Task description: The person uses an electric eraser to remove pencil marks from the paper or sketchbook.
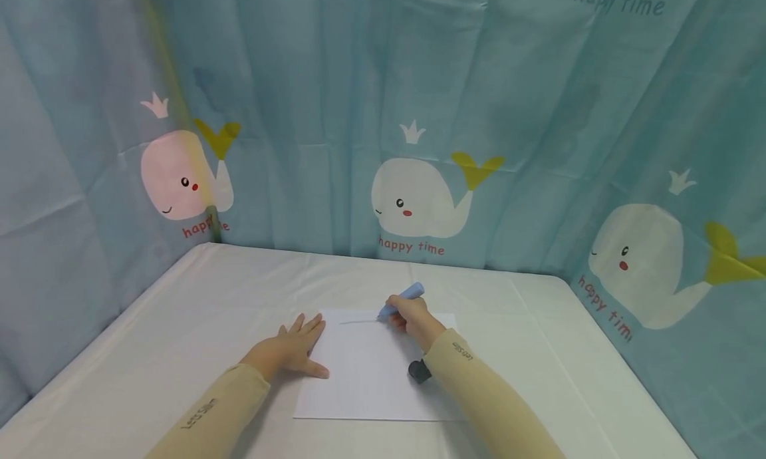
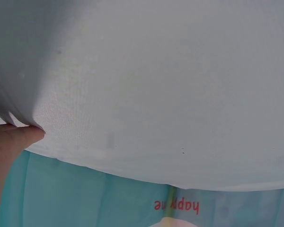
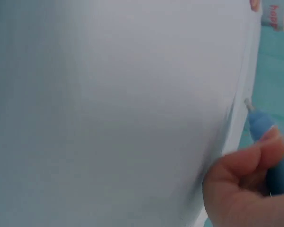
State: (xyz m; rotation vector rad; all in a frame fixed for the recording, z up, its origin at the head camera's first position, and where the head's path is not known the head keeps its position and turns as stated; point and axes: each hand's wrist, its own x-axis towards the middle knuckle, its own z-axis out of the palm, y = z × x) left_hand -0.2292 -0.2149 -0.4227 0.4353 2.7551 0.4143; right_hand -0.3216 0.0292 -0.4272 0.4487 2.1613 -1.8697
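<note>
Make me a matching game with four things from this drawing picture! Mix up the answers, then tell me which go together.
1. pen
2. paper
3. left hand
4. curtain

A. blue-green, printed with whales
B. flat on the table, with a thin line on it
C. held in the right hand
D. fingers spread, at the paper's left edge

Pairs: 1-C, 2-B, 3-D, 4-A

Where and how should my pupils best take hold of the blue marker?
Probably by the lower barrel, just behind the tip, coming from the near right. The blue marker leans, tip down toward the white paper, rear end up to the right; its straight, rod-like shape suits a pinch like that of the right hand.
</note>
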